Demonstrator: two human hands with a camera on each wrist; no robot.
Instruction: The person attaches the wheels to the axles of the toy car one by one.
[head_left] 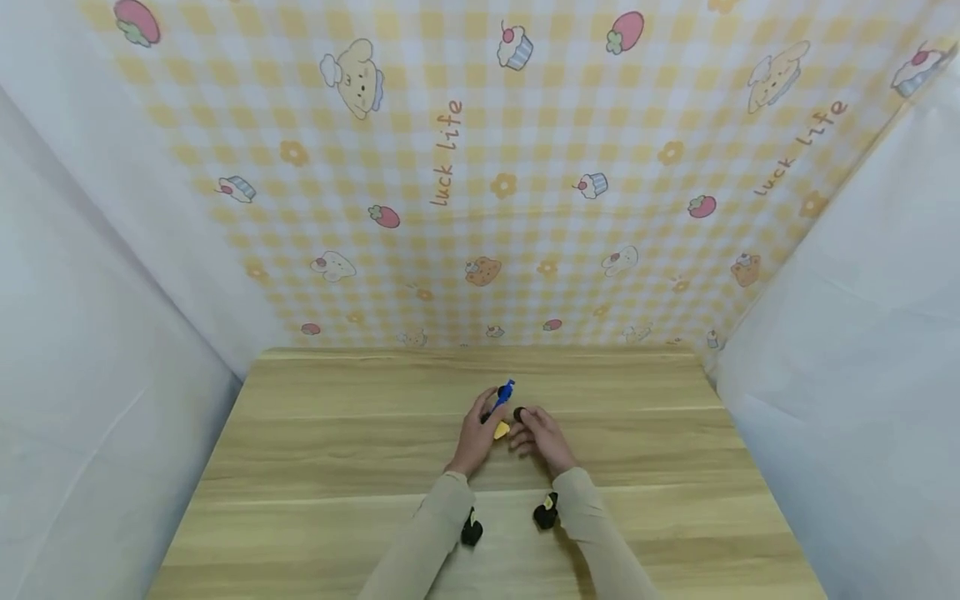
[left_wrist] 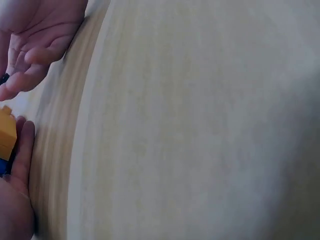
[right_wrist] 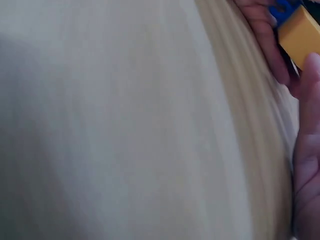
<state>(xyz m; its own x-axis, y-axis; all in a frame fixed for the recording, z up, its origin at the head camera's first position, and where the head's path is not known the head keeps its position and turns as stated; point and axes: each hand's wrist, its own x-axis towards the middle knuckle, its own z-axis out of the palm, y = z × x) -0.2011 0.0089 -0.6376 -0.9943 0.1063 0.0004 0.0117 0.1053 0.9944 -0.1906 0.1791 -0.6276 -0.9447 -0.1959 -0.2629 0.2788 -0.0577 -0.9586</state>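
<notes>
Near the middle of the table, my left hand (head_left: 474, 437) holds a small toy vehicle with a long blue part (head_left: 502, 397), black round parts and a yellow block (head_left: 501, 430). Just to its right, my right hand (head_left: 546, 437) pinches a small black wheel (head_left: 519, 413) between thumb and finger, apart from the toy. In the left wrist view, the yellow block (left_wrist: 7, 132) lies against the left fingers, below the right hand (left_wrist: 45, 30). The right wrist view has the yellow block (right_wrist: 300, 37) and some blue at the upper right; much of the toy is cut off.
Both hands are over a wooden table (head_left: 337, 433). Behind it hangs a yellow checked cloth (head_left: 480, 233), with white curtains (head_left: 847, 333) at the sides. A black device (head_left: 471, 530) sits by the left sleeve, and another black device (head_left: 546, 512) by the right.
</notes>
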